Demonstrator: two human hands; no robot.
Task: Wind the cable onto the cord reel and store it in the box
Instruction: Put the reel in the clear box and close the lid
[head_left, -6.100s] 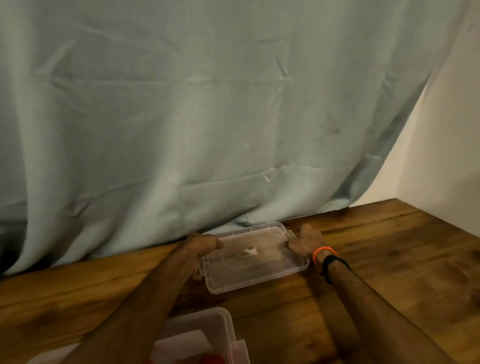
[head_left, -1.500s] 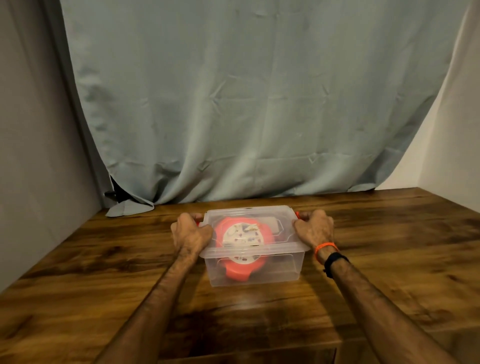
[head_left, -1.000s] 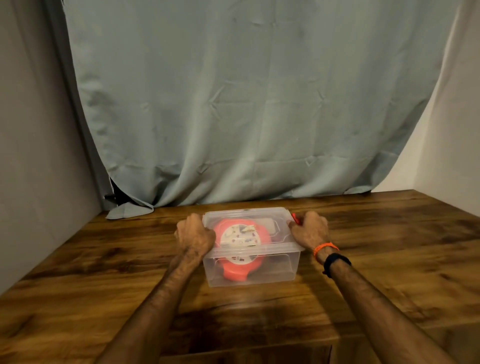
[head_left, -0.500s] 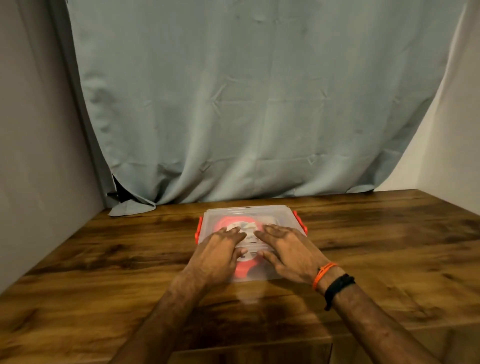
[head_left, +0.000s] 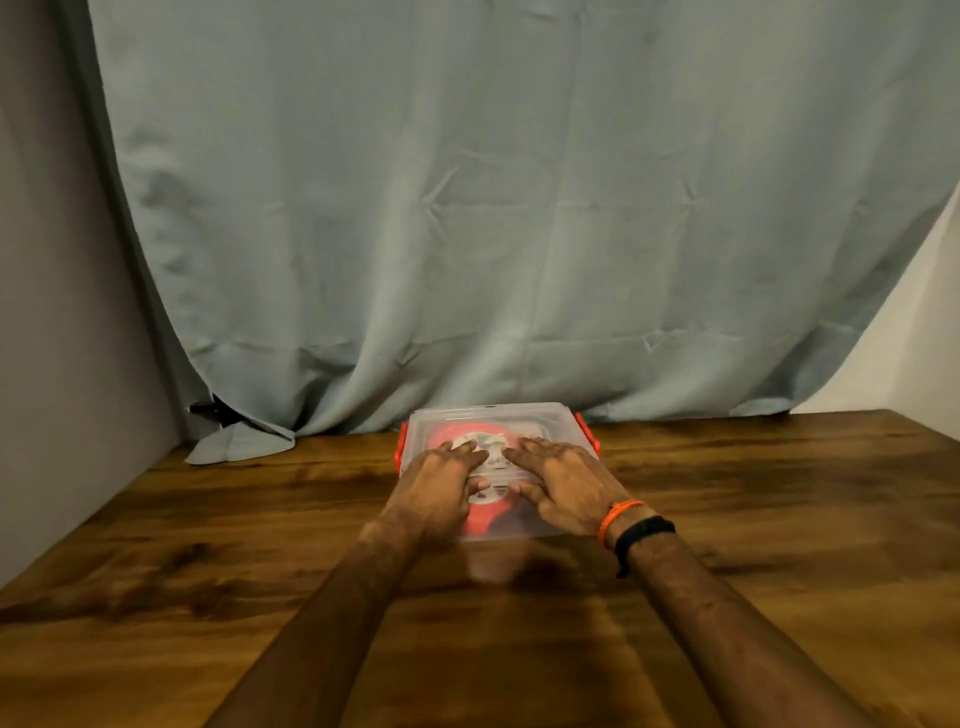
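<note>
A clear plastic box (head_left: 545, 423) with its lid on stands on the wooden table (head_left: 753, 519) near the curtain. Inside it lies the red cord reel (head_left: 488, 522) with a white centre label, seen through the lid and front wall. Red clips (head_left: 588, 434) sit down at both short ends of the box. My left hand (head_left: 441, 480) and my right hand (head_left: 563, 480) lie flat on the lid, palms down, fingers spread, side by side. No loose cable shows anywhere.
A grey-green curtain (head_left: 467, 234) hangs right behind the box, with a corner of it lying on the table at the back left (head_left: 234, 447). Walls close the space on the left (head_left: 52, 312) and right (head_left: 909, 338).
Six seconds ago both hands held the loose lid on the table. Since then the lid went onto the box, the side clips came down, and my hands moved from the box ends to flat on top.
</note>
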